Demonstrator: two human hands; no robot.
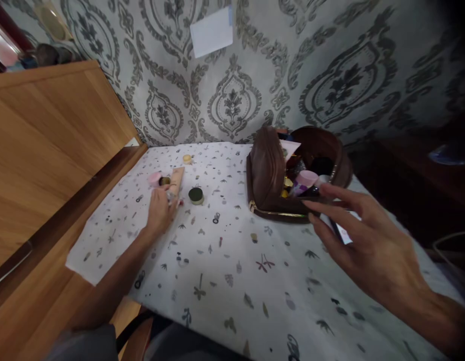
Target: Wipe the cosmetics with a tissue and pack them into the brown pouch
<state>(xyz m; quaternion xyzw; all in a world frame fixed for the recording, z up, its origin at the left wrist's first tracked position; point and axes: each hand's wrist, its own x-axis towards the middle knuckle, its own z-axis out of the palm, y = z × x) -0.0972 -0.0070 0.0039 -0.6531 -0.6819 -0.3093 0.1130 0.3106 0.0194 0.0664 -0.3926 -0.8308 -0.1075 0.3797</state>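
Note:
My left hand (pixel 160 208) is at the left of the table, its fingers closed round a small item I cannot make out. Beside it lie a peach tube (pixel 176 180), a pink jar (pixel 155 178) and a round dark green tin (pixel 196 195). A small yellow pot (pixel 187 159) sits farther back. My right hand (pixel 367 240) hovers with fingers apart at the front right edge of an open brown bag (pixel 268 170). Inside the bag are a pink and purple container (pixel 306 181), gold-coloured items and other things packed together. A phone-like object with a lit screen (pixel 345 233) shows partly behind my right fingers.
The table wears a white cloth (pixel 224 240) with small leaf prints. Patterned wallpaper (pixel 232 100) with a white paper (pixel 211 32) rises behind it. A wooden panel (pixel 62 120) borders the left side. A pale cable (pixel 443 240) hangs at the right.

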